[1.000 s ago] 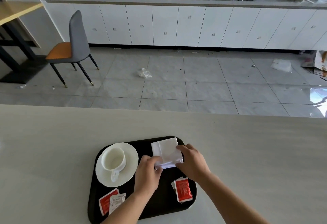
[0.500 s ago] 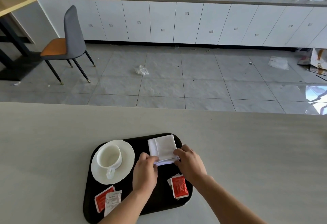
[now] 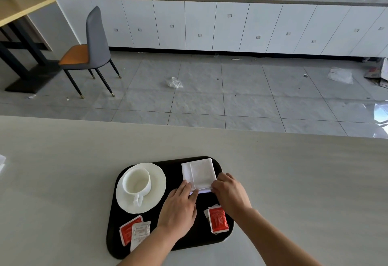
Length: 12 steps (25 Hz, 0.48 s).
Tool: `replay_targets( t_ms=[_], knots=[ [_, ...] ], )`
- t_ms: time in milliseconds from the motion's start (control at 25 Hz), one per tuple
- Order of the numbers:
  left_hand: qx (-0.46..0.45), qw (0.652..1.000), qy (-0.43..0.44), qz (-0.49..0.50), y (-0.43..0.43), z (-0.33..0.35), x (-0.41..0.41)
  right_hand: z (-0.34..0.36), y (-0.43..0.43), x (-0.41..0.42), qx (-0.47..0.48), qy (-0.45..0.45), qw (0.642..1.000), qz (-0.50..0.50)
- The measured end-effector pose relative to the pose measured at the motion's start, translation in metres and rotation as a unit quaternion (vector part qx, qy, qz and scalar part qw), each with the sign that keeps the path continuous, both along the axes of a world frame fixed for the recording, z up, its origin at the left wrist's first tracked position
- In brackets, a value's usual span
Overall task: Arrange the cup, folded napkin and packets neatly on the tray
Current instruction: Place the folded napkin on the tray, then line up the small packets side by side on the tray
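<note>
A black tray (image 3: 174,167) lies on the pale table. A white cup (image 3: 136,180) stands on a white saucer (image 3: 156,190) at the tray's left. A folded white napkin (image 3: 199,173) lies flat at the tray's far right corner. My left hand (image 3: 180,209) pinches the napkin's near left corner and my right hand (image 3: 230,192) holds its near right corner. A red packet and a white packet (image 3: 135,231) overlap at the near left. A red packet stack (image 3: 218,219) lies at the near right, beside my right wrist.
The pale table (image 3: 63,181) spreads wide around the tray, with its far edge against a grey tiled floor. A grey and orange chair (image 3: 92,49) stands far left. White cabinets line the back wall. A white scrap lies at the table's left edge (image 3: 2,160).
Both hands have kept hold of the napkin's near edge while it has straightened and flattened on the tray. The view has drifted slightly; cup and packets have stayed in place.
</note>
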State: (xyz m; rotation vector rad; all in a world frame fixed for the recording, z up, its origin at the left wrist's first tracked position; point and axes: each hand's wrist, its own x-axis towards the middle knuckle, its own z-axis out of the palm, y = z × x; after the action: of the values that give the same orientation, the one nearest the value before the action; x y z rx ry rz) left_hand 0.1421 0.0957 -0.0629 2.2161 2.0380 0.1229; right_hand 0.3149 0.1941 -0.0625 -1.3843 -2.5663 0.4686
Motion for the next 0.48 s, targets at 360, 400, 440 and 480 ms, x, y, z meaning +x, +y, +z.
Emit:
replay_targets(
  t_ms=[360, 400, 440, 480],
  knots=[
    [0.071, 0.983, -0.146, 0.082, -0.031, 0.025, -0.009, 0.022, -0.020, 0.009, -0.051, 0.084, 0.988, -0.116],
    [0.082, 0.977, -0.163, 0.107, -0.045, 0.028, -0.016, 0.024, -0.028, 0.014, -0.054, 0.084, 0.986, -0.133],
    [0.087, 0.972, -0.167, 0.138, -0.060, 0.028, -0.025, 0.024, -0.037, 0.019, -0.059, 0.078, 0.985, -0.143],
    [0.087, 0.967, -0.163, 0.175, -0.077, 0.027, -0.037, 0.025, -0.047, 0.021, -0.065, 0.062, 0.985, -0.147]
  ],
)
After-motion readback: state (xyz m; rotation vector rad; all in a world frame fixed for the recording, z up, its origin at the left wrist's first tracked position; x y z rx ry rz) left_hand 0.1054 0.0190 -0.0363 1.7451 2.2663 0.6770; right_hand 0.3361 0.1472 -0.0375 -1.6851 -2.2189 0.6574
